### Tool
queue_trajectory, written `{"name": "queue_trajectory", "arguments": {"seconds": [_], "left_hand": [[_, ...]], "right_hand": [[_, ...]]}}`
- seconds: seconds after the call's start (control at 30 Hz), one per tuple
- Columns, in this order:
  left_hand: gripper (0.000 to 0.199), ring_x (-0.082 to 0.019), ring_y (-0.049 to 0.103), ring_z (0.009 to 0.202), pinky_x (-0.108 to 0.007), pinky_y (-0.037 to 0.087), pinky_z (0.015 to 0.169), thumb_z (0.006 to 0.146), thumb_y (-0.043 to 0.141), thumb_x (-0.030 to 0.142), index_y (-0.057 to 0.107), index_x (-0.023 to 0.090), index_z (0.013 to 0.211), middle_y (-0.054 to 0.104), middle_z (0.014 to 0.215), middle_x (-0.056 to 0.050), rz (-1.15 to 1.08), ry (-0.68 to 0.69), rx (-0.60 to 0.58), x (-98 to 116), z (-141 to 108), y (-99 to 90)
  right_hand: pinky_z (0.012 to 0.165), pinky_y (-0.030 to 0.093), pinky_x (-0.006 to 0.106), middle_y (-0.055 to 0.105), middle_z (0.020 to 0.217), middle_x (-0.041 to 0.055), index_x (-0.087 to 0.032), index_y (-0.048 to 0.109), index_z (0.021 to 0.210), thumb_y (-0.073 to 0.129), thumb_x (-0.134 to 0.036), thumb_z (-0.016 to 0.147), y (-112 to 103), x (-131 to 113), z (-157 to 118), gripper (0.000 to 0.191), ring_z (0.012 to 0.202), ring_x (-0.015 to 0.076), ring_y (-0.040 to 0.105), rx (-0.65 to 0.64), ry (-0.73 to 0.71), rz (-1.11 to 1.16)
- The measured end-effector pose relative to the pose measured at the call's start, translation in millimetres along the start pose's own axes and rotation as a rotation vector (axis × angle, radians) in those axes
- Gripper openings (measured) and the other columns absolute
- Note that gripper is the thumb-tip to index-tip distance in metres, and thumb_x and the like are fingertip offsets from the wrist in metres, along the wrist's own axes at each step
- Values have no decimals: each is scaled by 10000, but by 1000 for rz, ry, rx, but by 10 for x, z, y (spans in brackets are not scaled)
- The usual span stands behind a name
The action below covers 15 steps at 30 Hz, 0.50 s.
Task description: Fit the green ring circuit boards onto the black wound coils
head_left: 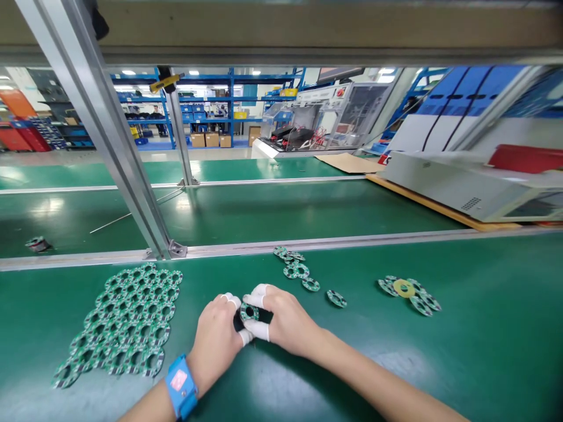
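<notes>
A ring-shaped green circuit board [249, 312] is held between my two hands above the green bench. My left hand [219, 329], with white finger cots and a blue wrist strap [181, 387], pinches its left side. My right hand [288, 319], also in white finger cots, grips its right side with thumb and finger. Left of my hands lies a large array of similar ring boards [127, 319]. Beyond my right hand are several loose ring boards [311, 285]. Farther right, another small cluster [421, 306] includes a yellow ring [403, 288].
An aluminium post [109, 135] rises from the bench rail [264, 245] at the left. A small wound part [38, 244] lies beyond the rail at far left. A grey machine housing [457, 181] stands at the back right. An overhead beam [281, 32] crosses the top.
</notes>
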<state>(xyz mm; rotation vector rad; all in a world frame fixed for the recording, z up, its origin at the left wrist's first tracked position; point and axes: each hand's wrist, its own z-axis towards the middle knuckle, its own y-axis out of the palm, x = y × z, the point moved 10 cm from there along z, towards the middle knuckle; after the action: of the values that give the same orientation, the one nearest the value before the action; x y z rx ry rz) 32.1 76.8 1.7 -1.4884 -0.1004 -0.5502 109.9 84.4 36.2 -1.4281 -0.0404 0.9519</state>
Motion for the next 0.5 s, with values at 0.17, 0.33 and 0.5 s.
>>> {"name": "queue_trajectory", "arguments": {"seconds": [0.17,0.33,0.5], "left_hand": [[142,-218,559,762,-309,433,672,724,657,229,542,177,788,589,808,-44,-5,21,29,17,-15,-19],[185,-216,568,748,-304,445,656,718,678,279,540,176,784,588,796,-43,-4,59,69,20,-10,-27],[201,-219,572,738,-308,452,642,721,675,300,546,164,795,588,796,-50,-7,91,69,30,16,-22]], "right_hand": [[565,389,233,628,727,18,-196,659,752,693,-290,706,-12,-119,24,110,684,178,572,-98,-75,-176],[539,350,221,624,750,31,-176,669,735,710,-291,694,-8,-109,64,130,643,163,561,-176,-30,-259],[502,307,216,593,669,23,-150,661,647,720,-330,671,23,-116,162,192,570,137,505,-289,-37,-247]]}}
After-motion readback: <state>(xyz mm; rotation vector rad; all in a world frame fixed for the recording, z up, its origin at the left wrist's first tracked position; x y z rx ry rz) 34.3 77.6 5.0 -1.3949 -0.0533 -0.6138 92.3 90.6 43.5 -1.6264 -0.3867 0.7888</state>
